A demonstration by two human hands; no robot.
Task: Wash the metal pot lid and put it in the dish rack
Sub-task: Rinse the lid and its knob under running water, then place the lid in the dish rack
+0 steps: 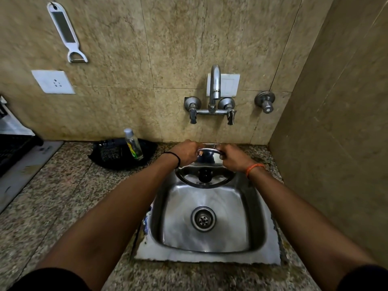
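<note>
The shiny metal pot lid (189, 175) with a black knob at its middle is held tilted over the far end of the steel sink (260, 223), below the wall tap (214, 89). My left hand (185, 151) grips the lid's far rim on the left. My right hand (233, 157) grips the same rim on the right. Both sets of fingers curl over the rim's top edge. No water is seen running from the tap. A black dish rack (14, 150) shows partly at the left edge of the counter.
A black tray (105, 158) left of the sink holds a clear bottle (133, 143) and a dark scrubber. A white peeler (65, 32) hangs on the tiled wall. A side wall closes in on the right. Speckled granite counter (63, 206) surrounds the sink.
</note>
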